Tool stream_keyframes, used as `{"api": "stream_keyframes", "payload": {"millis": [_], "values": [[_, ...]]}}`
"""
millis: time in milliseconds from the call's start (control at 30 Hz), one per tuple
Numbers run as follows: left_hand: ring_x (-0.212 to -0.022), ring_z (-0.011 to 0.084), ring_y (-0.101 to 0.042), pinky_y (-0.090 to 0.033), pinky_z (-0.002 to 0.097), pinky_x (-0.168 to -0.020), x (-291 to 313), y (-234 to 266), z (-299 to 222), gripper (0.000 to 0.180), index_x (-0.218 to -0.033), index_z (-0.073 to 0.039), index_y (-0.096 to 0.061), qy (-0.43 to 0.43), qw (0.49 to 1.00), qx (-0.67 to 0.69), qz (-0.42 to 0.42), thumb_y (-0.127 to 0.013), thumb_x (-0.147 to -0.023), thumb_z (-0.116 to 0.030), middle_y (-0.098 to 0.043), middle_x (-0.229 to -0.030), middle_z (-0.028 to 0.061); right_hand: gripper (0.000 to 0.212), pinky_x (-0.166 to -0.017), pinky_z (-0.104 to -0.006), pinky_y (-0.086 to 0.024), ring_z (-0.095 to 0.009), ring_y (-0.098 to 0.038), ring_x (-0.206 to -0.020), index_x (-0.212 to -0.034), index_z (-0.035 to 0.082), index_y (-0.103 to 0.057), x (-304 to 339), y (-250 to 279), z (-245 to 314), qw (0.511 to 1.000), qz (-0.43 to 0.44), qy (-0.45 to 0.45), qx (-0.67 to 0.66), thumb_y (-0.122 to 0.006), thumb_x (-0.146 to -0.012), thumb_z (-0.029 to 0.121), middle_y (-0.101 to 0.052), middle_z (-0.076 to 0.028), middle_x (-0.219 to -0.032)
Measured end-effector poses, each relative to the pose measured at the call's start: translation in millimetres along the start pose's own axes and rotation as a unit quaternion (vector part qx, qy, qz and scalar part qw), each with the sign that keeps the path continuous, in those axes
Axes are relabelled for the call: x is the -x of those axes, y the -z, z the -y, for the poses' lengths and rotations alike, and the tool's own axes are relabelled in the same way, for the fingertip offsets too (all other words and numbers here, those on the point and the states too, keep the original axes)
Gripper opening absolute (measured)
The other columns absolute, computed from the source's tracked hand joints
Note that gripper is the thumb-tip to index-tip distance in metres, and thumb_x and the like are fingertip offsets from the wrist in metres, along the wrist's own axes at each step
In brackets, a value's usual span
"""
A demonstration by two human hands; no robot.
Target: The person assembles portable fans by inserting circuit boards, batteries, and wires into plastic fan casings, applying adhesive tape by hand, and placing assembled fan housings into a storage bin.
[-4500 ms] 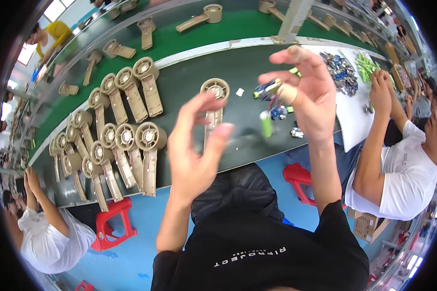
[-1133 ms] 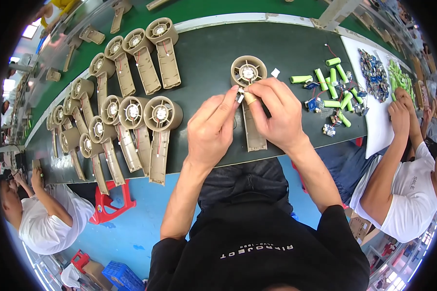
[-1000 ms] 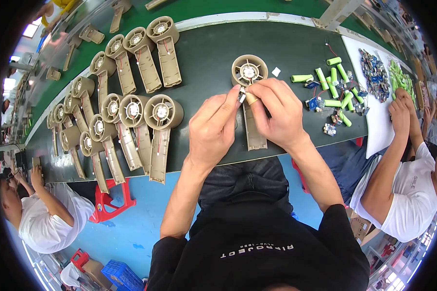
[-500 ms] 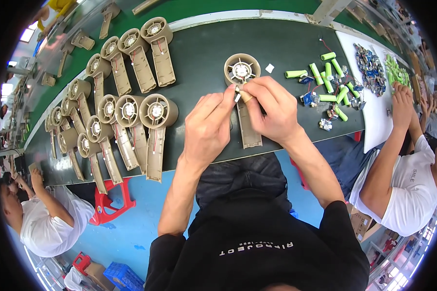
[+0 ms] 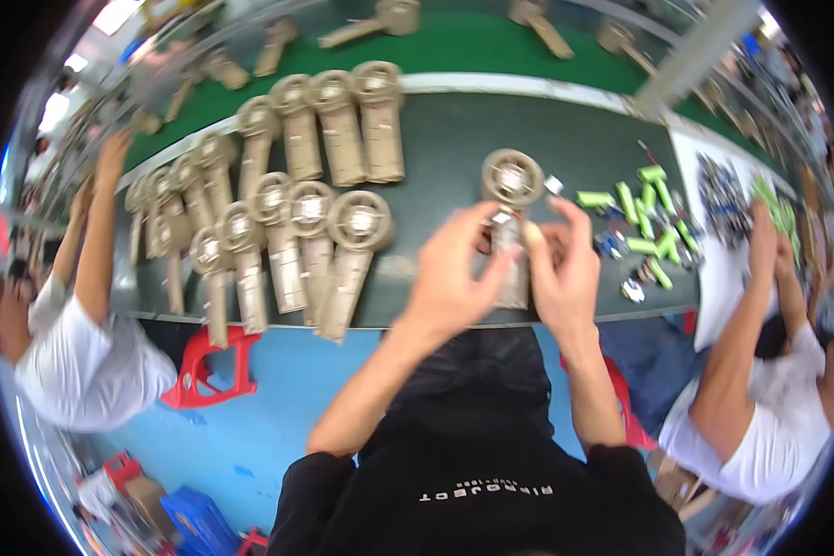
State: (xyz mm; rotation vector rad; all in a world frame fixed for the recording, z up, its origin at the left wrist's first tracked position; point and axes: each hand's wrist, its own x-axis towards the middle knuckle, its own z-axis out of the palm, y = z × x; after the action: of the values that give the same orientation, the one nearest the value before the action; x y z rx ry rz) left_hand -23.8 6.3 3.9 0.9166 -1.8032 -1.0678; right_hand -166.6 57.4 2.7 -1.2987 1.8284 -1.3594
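A beige handheld fan housing (image 5: pixel 512 176) lies in front of me, its round fan end away from me and its open handle pointing toward me. My left hand (image 5: pixel 449 273) is at the handle's left side, thumb laid over the handle and fingers bent around its upper part. A small white piece shows by those fingertips, too blurred to name. On the other side, my right hand (image 5: pixel 567 269) has its thumb and fingers curled near the handle's top; motion blur hides whether they hold anything. A small white square piece (image 5: pixel 553 185) lies right of the fan end.
Several similar beige fan housings (image 5: pixel 360 221) stand in two rows at left. Green cylindrical batteries (image 5: pixel 641 246) and small circuit boards lie at right, beside a white board (image 5: pixel 713 278) with more parts. People in white shirts sit on both sides. A red stool (image 5: pixel 215 366) is below the table.
The view has shifted, so the table's things appear lower and more to the right. My hands have moved apart from their close pinch at the handle's top, the left thumb now over the handle.
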Motion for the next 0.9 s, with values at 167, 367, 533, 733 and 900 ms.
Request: {"api": "stream_keyframes", "payload": {"millis": [167, 367, 533, 733, 900], "values": [[-0.088, 0.0153, -0.057, -0.049, 0.0316, -0.076, -13, 19, -32, 0.039, -0.13, -0.002, -0.044, 0.149, 0.984, 0.097, 0.003, -0.055, -0.093, 0.0, -0.054, -0.121, 0.0105, 0.04, -0.057, -0.02, -0.045, -0.008, -0.057, -0.062, -0.138, 0.0, -0.038, 0, -2, 8, 0.973, -0.008, 0.022, -0.229, -0.049, -0.102, 0.016, -0.068, -0.014, -0.1], [-0.081, 0.0169, -0.063, -0.05, 0.0303, -0.075, -118, 205, -14, 0.043, -0.128, 0.0, -0.057, 0.003, 0.923, -0.321, -0.212, -0.062, -0.09, -0.018, -0.069, -0.097, 0.0144, 0.041, -0.056, -0.018, -0.042, -0.006, -0.055, -0.062, -0.135, 0.002, -0.043, -12, -3, -8, 0.986, -0.002, -0.045, -0.16, -0.057, -0.097, 0.008, -0.067, -0.008, -0.097], [-0.104, 0.0423, -0.063, -0.05, 0.0467, -0.091, -208, 377, 92, 0.033, -0.111, -0.005, -0.07, 0.121, 0.846, -0.464, -0.234, -0.057, -0.084, -0.019, -0.065, -0.106, 0.0287, 0.039, -0.054, -0.0163, -0.04, -0.004, -0.053, -0.062, -0.132, 0.004, -0.047, -12, -3, -14, 0.99, 0.012, -0.067, -0.121, -0.058, -0.095, 0.007, -0.065, -0.005, -0.093], [-0.103, 0.0406, -0.065, -0.049, 0.0457, -0.092, -233, 465, 216, 0.033, -0.111, -0.003, -0.07, 0.201, 0.838, -0.466, -0.202, -0.06, -0.085, -0.021, -0.068, -0.105, 0.0252, 0.036, -0.049, -0.0157, -0.037, -0.004, -0.05, -0.059, -0.13, 0.003, -0.049, -15, -7, -15, 0.993, 0.008, -0.085, -0.075, -0.059, -0.095, 0.008, -0.063, -0.004, -0.089], [-0.105, 0.038, -0.065, -0.049, 0.043, -0.093, -237, 511, 246, 0.041, -0.117, -0.004, -0.068, 0.1, 0.849, -0.486, -0.182, -0.062, -0.077, -0.013, -0.068, -0.108, 0.0254, 0.031, -0.046, -0.0176, -0.039, -0.004, -0.05, -0.056, -0.124, 0.0, -0.052, -26, -9, -8, 0.994, 0.017, -0.104, -0.041, -0.059, -0.094, 0.006, -0.063, -0.006, -0.084]]}}
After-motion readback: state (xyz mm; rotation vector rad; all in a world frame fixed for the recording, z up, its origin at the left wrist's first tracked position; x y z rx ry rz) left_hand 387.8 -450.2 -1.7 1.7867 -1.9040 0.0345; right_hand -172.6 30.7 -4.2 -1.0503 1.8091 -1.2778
